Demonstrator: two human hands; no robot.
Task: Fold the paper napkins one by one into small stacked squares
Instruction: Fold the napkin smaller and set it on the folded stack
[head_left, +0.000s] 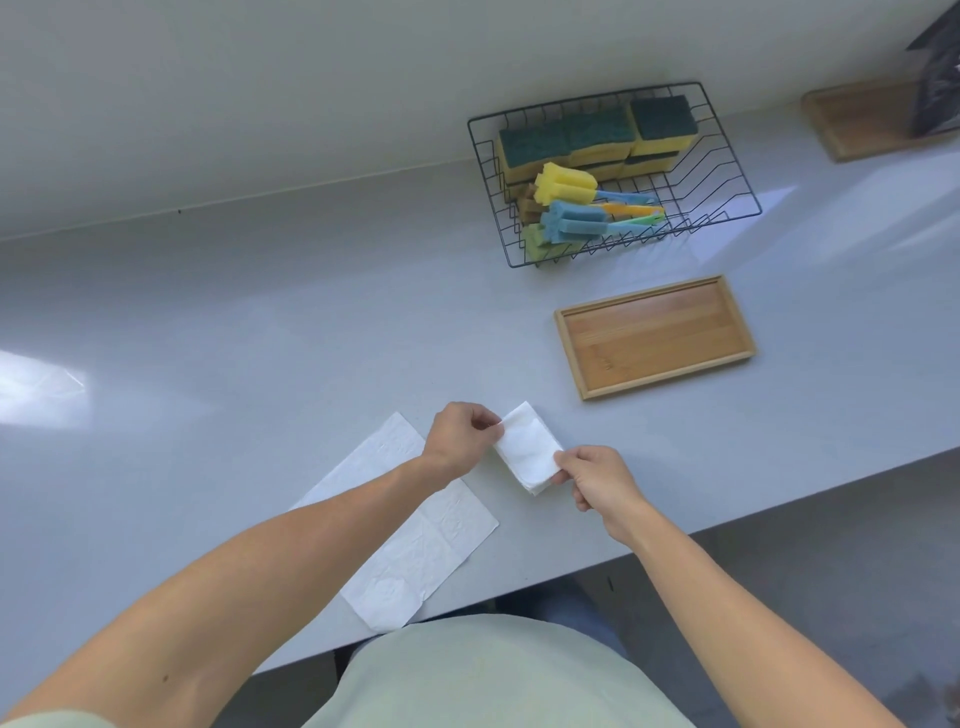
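A small folded white napkin (525, 448) is held just above the grey counter (260, 338) between both hands. My left hand (460, 435) pinches its far left corner. My right hand (597, 480) pinches its near right edge. A long unfolded white napkin sheet (415, 540) lies flat on the counter to the left, partly hidden under my left forearm, with its near end close to the counter's front edge.
An empty wooden tray (655, 336) lies to the right, beyond the hands. Behind it stands a black wire basket (613, 174) holding sponges and foam brushes. A second wooden tray (865, 122) sits at the far right under a dark object.
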